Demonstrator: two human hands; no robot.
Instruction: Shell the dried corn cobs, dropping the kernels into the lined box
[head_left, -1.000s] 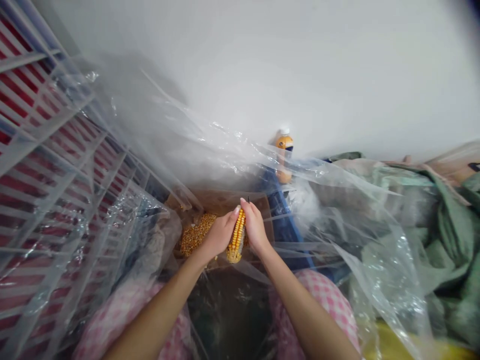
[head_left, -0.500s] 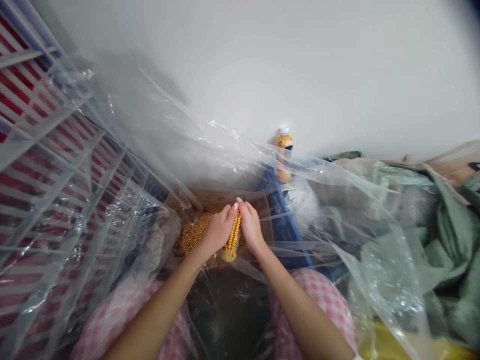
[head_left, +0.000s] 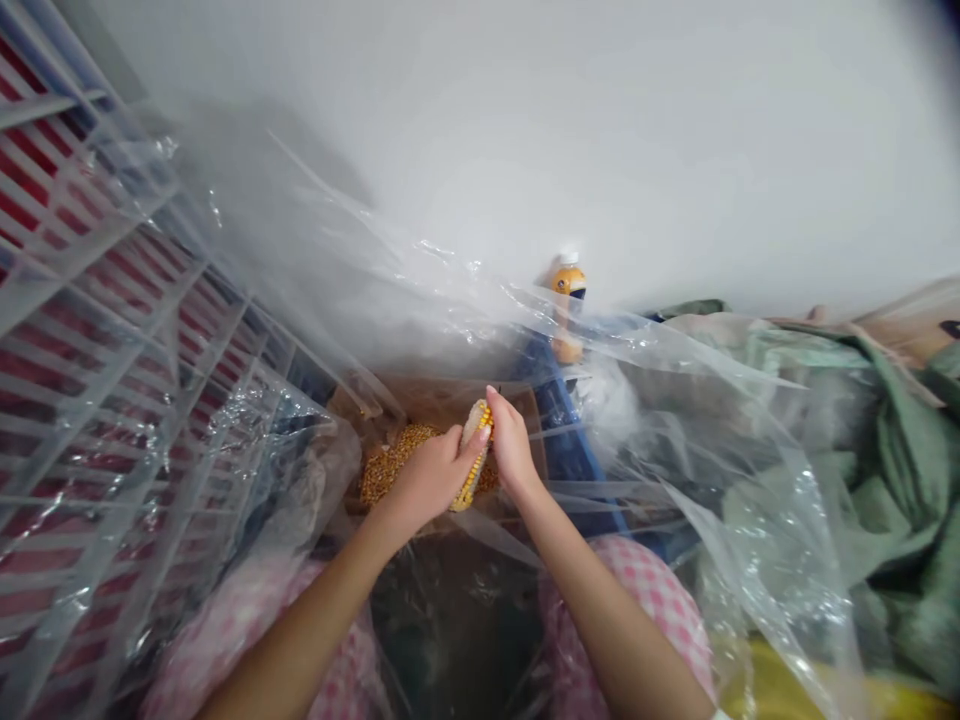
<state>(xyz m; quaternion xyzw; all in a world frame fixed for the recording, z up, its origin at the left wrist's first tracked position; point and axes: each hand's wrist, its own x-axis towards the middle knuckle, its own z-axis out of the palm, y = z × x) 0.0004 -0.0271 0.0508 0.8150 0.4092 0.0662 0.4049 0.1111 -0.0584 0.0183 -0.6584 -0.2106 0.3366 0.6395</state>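
An ear of corn (head_left: 468, 487) is tilted between my two hands, its far end leaning right. Part of its upper left side shows pale cob without kernels; yellow kernels cover the rest that I can see. My left hand (head_left: 435, 470) is closed round the ear from the left, thumb across its top. On the other side, my right hand (head_left: 511, 440) grips the far end with the thumb on top. Below lie loose corn kernels (head_left: 386, 465) in a cardboard box (head_left: 517, 400); my hands and the ear hide some of them.
A clear plastic sheet (head_left: 720, 520) drapes over much of the space. Slatted crates (head_left: 112, 400) stand at the left, and a blue crate (head_left: 574, 445) sits right of the box. An orange bottle (head_left: 568, 310) stands by the white wall. Green cloth (head_left: 892, 480) lies at the right.
The ear has turned in my hands, bringing a bare pale strip of cob into view. My left thumb has slid lower on it, and my right hand has shifted slightly right.
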